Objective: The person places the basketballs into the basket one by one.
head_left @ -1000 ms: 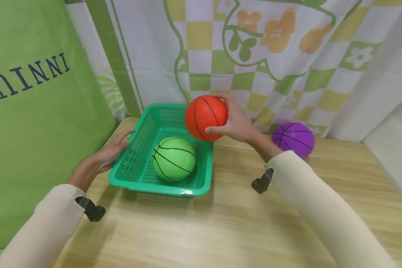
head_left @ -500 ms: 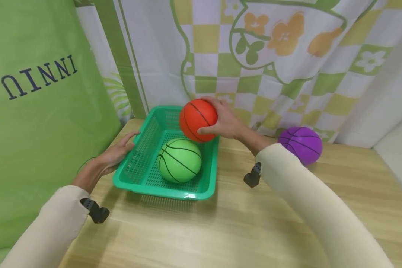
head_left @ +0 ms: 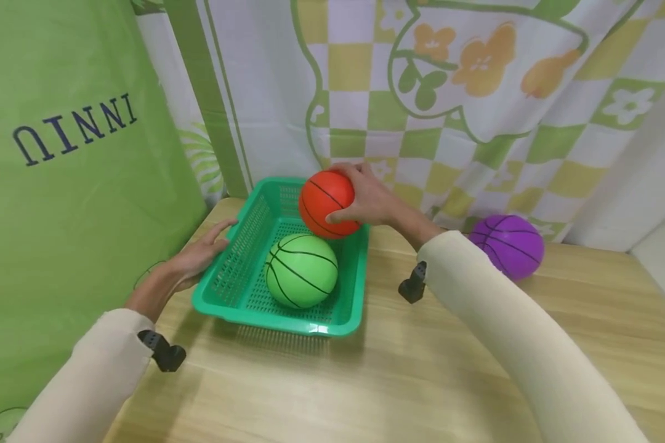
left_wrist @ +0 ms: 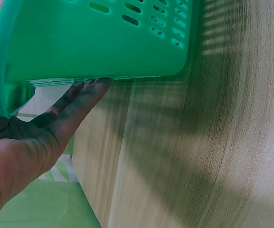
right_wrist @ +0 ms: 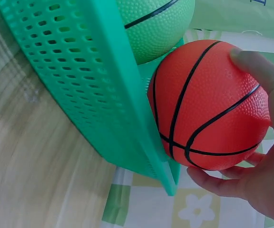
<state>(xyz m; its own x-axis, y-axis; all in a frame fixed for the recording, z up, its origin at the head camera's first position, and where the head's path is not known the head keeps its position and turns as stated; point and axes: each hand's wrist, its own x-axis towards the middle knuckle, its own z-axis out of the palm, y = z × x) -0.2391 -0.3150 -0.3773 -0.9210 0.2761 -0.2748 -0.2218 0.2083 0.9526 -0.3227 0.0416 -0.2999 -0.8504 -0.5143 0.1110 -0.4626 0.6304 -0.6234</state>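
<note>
A green plastic basket point(head_left: 279, 317) stands on the wooden table with a light green toy basketball point(head_left: 301, 271) inside. At its back right corner, my right hand point(head_left: 366, 195) grips a red toy basketball point(head_left: 324, 203). In the right wrist view, thumb and fingers spread around the red ball point(right_wrist: 208, 104), which sits partly below the basket's rim; whether it touches the bottom is hidden. My left hand point(head_left: 199, 255) lies against the basket's left side. The left wrist view shows its fairly straight fingers point(left_wrist: 80, 107) along the outer wall, the thumb largely hidden by the rim.
A purple toy basketball point(head_left: 508, 246) rests on the table point(head_left: 421, 369) at the back right, near the patterned curtain point(head_left: 366, 80). A green fabric cover point(head_left: 88, 215) with dark letters hangs on the left. A pale wall surface point(head_left: 662, 246) borders the right.
My right hand has lowered the red ball into the back right corner of the basket. My left hand stays at the basket's left side. The head view has shifted slightly.
</note>
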